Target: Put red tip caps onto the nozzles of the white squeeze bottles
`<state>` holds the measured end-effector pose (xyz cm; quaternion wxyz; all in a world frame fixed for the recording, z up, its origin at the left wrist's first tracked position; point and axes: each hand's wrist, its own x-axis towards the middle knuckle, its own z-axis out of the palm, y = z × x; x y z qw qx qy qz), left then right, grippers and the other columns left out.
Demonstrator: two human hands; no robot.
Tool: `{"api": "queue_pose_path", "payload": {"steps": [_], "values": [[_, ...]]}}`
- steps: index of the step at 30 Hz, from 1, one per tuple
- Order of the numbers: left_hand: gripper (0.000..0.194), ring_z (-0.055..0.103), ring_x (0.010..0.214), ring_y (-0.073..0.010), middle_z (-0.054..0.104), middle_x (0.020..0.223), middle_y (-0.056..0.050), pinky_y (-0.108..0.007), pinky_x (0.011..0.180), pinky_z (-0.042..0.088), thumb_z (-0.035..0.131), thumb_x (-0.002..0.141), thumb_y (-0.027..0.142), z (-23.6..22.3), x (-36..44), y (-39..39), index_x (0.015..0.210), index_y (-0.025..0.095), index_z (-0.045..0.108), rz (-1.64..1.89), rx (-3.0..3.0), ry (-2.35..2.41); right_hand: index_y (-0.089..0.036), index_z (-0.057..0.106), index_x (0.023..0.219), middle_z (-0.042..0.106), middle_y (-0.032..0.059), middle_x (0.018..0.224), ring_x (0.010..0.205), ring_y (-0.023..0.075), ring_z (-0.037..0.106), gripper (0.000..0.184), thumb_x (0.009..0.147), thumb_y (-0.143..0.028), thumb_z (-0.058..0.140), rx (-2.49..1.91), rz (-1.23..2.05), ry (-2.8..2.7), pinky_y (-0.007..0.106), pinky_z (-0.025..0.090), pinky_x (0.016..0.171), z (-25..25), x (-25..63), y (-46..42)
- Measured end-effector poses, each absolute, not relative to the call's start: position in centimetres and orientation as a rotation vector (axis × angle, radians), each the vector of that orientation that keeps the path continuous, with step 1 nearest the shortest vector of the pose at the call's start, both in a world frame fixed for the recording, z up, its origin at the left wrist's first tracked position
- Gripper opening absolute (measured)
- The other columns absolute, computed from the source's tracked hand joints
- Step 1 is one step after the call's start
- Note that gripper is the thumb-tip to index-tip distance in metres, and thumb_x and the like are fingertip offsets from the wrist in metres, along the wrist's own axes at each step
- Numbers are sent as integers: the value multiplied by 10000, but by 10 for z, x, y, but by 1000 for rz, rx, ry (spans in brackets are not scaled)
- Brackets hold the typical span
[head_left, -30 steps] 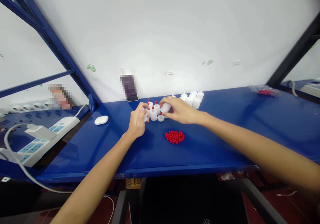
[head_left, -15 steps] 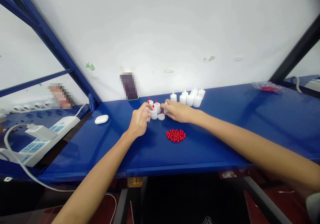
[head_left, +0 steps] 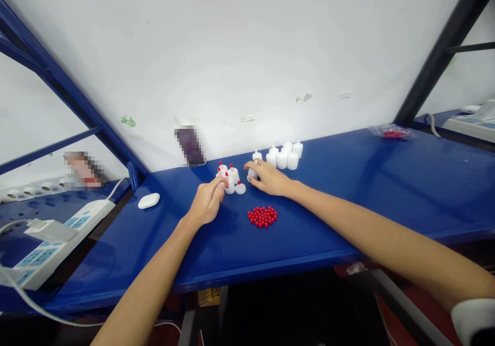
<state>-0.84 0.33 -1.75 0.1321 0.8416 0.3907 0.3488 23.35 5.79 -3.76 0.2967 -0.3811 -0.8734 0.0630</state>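
Observation:
My right hand (head_left: pixel 269 179) has its thumb and fingers around a small white nozzle bottle (head_left: pixel 253 173), which stands on the blue table. My left hand (head_left: pixel 209 201) is closed, fingertips pinched beside a white bottle with a red tip cap (head_left: pixel 230 185); whatever lies inside the pinch is hidden. Behind it, more red-tipped bottles (head_left: pixel 233 175) stand in a group. Between my hands sits a low white lid-like piece with a red tip (head_left: pixel 240 188). Nearer to me lies a pile of small red caps (head_left: pixel 262 216).
Several white bottles without red caps (head_left: pixel 293 161) stand by the wall to the right. A phone (head_left: pixel 190 146) leans on the wall, and a white case (head_left: pixel 149 200) lies at left. A bag with red pieces (head_left: pixel 392 131) is far right. Power strips (head_left: pixel 58 243) sit beyond the table's left edge.
The view has shifted, moving the table's things left in the picture. My left hand has drawn slightly away from the red-tipped bottles. The right hand stays at its white bottle, which shows more now.

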Motion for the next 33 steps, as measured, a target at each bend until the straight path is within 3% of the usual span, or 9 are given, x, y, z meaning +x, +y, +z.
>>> {"api": "queue_pose_path", "payload": {"steps": [4, 9, 15, 21, 28, 33], "values": [[352, 504, 531, -135, 531, 591, 35, -261, 624, 384, 281, 1022, 394, -19, -10, 5, 893, 193, 539, 980, 2472, 1134, -173, 510, 1275, 523, 129, 1251, 934, 202, 580, 337, 946, -215, 450, -908, 124, -2362, 322, 456, 797, -38, 231, 63], [367, 501, 535, -138, 530, 594, 30, -264, 623, 384, 285, 1018, 412, -19, -9, 6, 881, 191, 543, 937, 2477, 1162, -171, 528, 1268, 547, 99, 1087, 799, 195, 560, 343, 939, -242, 461, -976, 92, -2451, 334, 448, 745, -39, 229, 64], [383, 511, 545, -141, 542, 597, 30, -270, 634, 401, 265, 1021, 441, -20, -8, 5, 942, 192, 545, 964, 2421, 1157, -190, 537, 1239, 550, 96, 1059, 915, 226, 556, 321, 922, -226, 502, -918, 95, -2376, 368, 455, 836, -26, 235, 57], [449, 458, 444, -118, 549, 577, 58, -230, 475, 370, 233, 1000, 587, -23, 12, -1, 1194, 224, 414, 1183, 2064, 1043, -221, 525, 1231, 526, 102, 1189, 1100, 234, 541, 293, 952, -308, 546, -584, 219, -2028, 419, 454, 985, -9, 221, 26], [501, 429, 375, -103, 510, 549, 60, -215, 364, 343, 223, 977, 655, -23, 35, -5, 1151, 229, 423, 1356, 1767, 991, -233, 485, 1328, 550, 105, 1262, 1186, 227, 517, 385, 967, -355, 543, -397, 268, -2068, 424, 472, 1016, -11, 202, 3], [561, 398, 361, -87, 557, 654, 27, -214, 306, 296, 177, 959, 684, -22, 36, -4, 1134, 230, 455, 1348, 1589, 898, -219, 447, 1415, 523, 136, 1373, 1252, 258, 496, 459, 972, -306, 533, -456, 162, -2203, 466, 442, 1054, -5, 196, -9]]}}
